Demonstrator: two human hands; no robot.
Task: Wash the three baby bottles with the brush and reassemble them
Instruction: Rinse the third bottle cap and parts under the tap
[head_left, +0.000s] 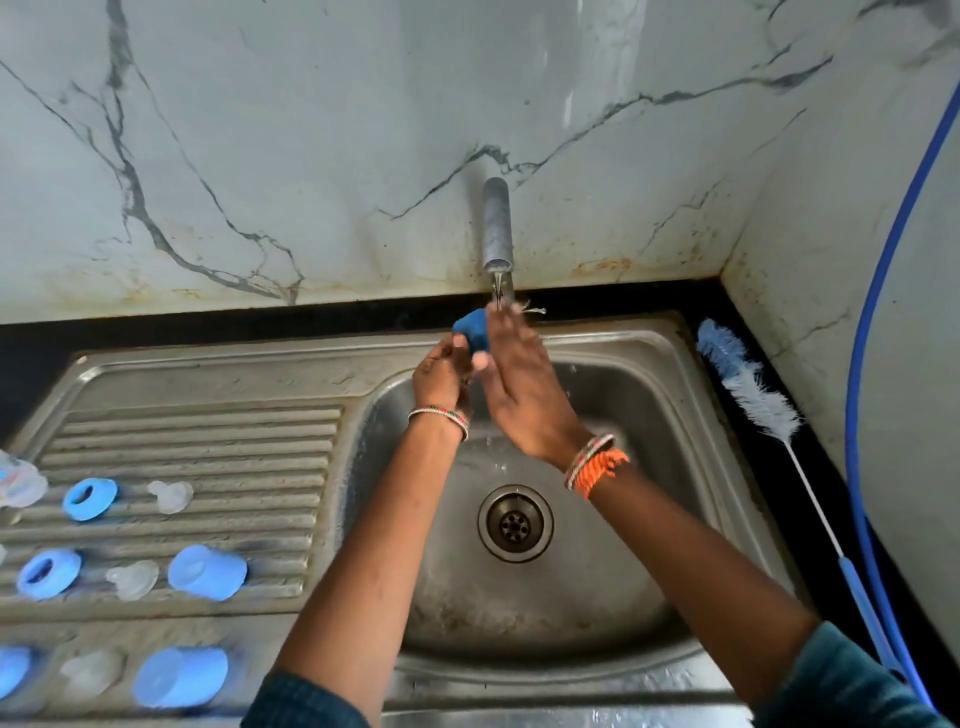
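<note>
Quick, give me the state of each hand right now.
Left hand: grips a blue bottle cap under the tap's stream.
Right hand: open, fingers straight, rubbing that cap.

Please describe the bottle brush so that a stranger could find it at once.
Start at the steel sink and look along the dark counter on its right, by the marble wall. The bottle brush lies there, bristles towards the back. It alone has fluffy blue-and-white bristles on a thin white stem.

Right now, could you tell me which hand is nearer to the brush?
Right. The right hand is under the tap over the basin, closer to the brush on the counter's right edge; the left hand is beyond it.
</note>
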